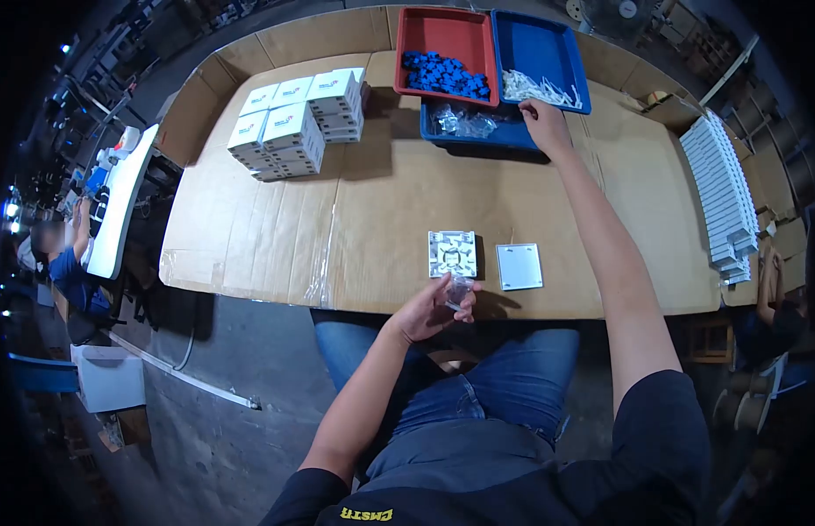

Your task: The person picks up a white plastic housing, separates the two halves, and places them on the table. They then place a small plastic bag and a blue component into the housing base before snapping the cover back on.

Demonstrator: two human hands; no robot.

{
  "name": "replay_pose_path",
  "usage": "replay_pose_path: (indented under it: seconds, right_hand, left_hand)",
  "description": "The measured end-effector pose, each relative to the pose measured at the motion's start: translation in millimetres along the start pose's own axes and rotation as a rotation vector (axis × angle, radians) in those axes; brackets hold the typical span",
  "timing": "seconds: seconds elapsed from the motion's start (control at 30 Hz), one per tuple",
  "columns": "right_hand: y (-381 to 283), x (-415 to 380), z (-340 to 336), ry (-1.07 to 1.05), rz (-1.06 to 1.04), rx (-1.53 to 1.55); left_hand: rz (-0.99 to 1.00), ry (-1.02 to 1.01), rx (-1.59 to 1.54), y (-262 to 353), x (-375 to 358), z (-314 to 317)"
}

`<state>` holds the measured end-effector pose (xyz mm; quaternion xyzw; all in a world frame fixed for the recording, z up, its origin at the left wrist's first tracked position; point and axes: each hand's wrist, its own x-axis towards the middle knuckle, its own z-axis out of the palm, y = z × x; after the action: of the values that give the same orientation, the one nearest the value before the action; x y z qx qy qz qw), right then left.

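Observation:
My left hand (429,311), palm up, has its fingers curled round a small clear plastic bag (458,291) at the table's near edge. Just beyond it lies an open white square plastic box (452,254) with moulded parts inside. To its right a flat white square cover (519,266) rests on the cardboard. My right hand (546,124) is stretched out to the front rim of a blue tray (534,44) with white slender pieces (539,89) in it. Its fingertips are pinched together; whatever is between them is too small to make out.
A red tray (444,26) holds blue pieces (445,75); below it a blue bin (512,136) holds clear plastic bags (464,121). White boxes (289,127) are stacked at left, and a long row of white parts (720,193) stands at right. Another person (70,263) sits far left.

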<state>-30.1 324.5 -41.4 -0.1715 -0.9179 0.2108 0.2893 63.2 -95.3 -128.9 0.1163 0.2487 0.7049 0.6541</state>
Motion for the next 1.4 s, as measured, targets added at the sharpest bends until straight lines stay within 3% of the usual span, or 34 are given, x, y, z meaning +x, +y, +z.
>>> replay_pose_path:
  seconds: [0.13, 0.5, 0.7, 0.8, 1.2, 1.4]
  right_hand:
    - [12.5, 36.8, 15.5, -0.094, -0.155, -0.012]
    - [38.7, 71.9, 22.3, -0.203, -0.246, -0.243]
    - [39.2, 90.4, 11.5, -0.349, -0.241, -0.177]
    - [41.6, 93.1, 9.5, -0.32, -0.162, -0.122]
    - [54.2, 92.9, 19.0, -0.135, -0.204, -0.086]
    - [54.4, 102.2, 11.8, 0.076, -0.166, -0.192]
  left_hand:
    - [-0.017, -0.031, -0.027, -0.1, -0.2, -1.4]
    - [-0.069, -0.007, 0.028, 1.3, 3.5, -2.4]
    - [-0.09, -0.025, -0.033, 1.1, 5.3, -5.8]
    - [-0.086, -0.031, -0.043, -0.5, 6.6, -6.7]
    - [-0.096, -0.006, -0.04, 1.1, 7.3, -3.6]
    - [-0.095, -0.014, -0.037, 1.2, 7.8, -3.7]
